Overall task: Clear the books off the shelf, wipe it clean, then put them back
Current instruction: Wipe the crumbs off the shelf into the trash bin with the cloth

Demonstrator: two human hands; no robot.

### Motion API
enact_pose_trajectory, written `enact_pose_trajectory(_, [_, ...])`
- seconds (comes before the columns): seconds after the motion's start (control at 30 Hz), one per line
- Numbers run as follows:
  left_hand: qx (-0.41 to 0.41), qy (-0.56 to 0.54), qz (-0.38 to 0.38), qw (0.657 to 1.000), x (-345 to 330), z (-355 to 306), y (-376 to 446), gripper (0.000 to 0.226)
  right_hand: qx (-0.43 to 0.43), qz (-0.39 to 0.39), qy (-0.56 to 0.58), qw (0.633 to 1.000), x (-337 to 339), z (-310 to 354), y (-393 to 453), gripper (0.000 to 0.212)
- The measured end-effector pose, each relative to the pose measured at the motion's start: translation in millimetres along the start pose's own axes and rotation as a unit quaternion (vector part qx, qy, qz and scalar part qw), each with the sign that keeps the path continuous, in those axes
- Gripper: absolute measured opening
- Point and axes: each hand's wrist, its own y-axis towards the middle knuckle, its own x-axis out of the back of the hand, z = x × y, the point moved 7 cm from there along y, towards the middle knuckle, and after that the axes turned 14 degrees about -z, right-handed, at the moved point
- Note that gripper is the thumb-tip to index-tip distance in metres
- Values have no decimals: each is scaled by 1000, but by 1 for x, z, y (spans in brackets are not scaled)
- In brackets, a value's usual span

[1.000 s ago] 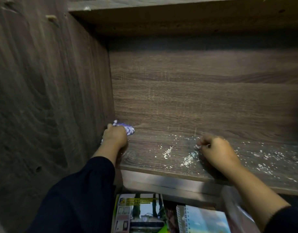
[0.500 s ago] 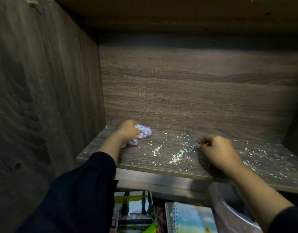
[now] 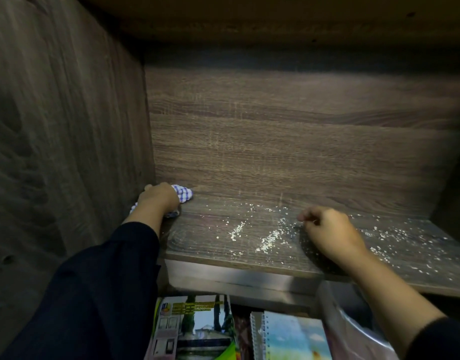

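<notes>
Nearest the wearer, below both wrists, the books (image 3: 197, 331) removed from the shelf sit one level down: a glossy cover under the left sleeve (image 3: 99, 294), a spiral-bound notebook (image 3: 291, 339) to its right, and a clear plastic sleeve (image 3: 353, 331) under the right forearm. Parked there, they are probably close for putting back while leaving the board bare for wiping.

Above them, the shelf (image 3: 223, 245) carries white crumbs and dust (image 3: 269, 240), lying in short streaks just left of the right hand's knuckles and scattered widely behind and to the right of that hand.

The right hand (image 3: 332, 235) rests on the board near its front edge, wrist low, fingers curled under into a loose fist. Nothing shows between them, and whether they pinch a crumb cannot be told. It looks like a brace for the reach.

Farther in, the left hand (image 3: 160, 198) is stretched to the back left corner, where the board meets the side panel (image 3: 67, 126) and back panel (image 3: 288, 131). Its fingers are bunched over a blue-and-white checked cloth (image 3: 183, 193), gripping and pressing it down; cloth shows beyond the fingertips and beside the wrist. Starting in the corner likely lets the stroke gather debris outward. The strip in front of those fingers looks clean; most of the wiping remains.
</notes>
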Motion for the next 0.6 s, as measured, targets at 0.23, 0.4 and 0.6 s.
enact_pose_trajectory(0.23, [9, 1, 31, 999, 2, 2, -12, 66, 1, 5, 1, 1000, 11, -3, -3, 20])
enact_pose_trajectory(0.4, [5, -30, 18, 999, -17, 4, 16, 74, 6, -6, -4, 1000, 20, -7, -3, 22])
enact_pose_trajectory(0.6, [51, -35, 5, 998, 3, 0, -12, 69, 13, -1, -16, 1000, 17, -12, -6, 19])
